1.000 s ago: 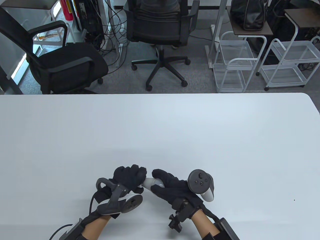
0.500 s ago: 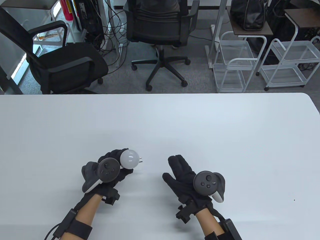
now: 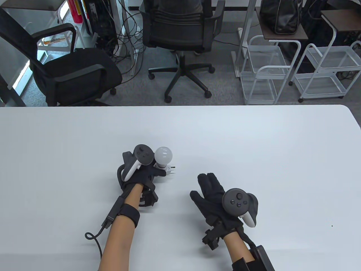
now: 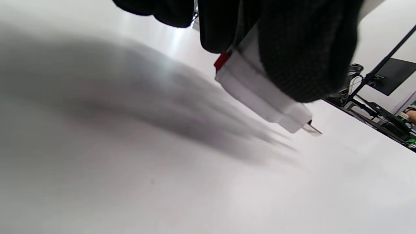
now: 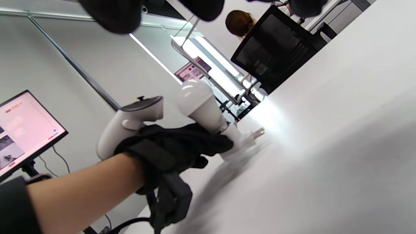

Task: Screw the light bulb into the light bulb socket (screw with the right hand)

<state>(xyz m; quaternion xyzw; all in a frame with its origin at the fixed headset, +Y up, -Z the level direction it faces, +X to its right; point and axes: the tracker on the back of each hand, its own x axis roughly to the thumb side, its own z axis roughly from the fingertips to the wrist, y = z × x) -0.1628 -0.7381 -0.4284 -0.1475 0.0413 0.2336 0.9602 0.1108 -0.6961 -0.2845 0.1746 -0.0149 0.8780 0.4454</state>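
A white light bulb (image 3: 163,154) sits in a white plug-in socket (image 3: 168,170) with metal prongs pointing right. My left hand (image 3: 146,172) grips the socket and holds the pair low over the white table (image 3: 253,146), bulb end up and away from me. In the left wrist view the socket (image 4: 260,94) with a red mark sticks out below my fingers (image 4: 302,55). The right wrist view shows the bulb (image 5: 198,100) and my left hand (image 5: 175,149). My right hand (image 3: 210,189) lies flat and empty on the table, fingers stretched forward, to the right of the socket.
Beyond the table's far edge stand black office chairs (image 3: 180,36) and white wire carts (image 3: 265,70). A cable (image 3: 96,240) trails from my left forearm across the table. A small dark speck (image 3: 332,225) lies at the right.
My right hand let go of the bulb and drew right, flat on the table. My left hand carried bulb and socket forward, away from me, and turned the bulb upward.
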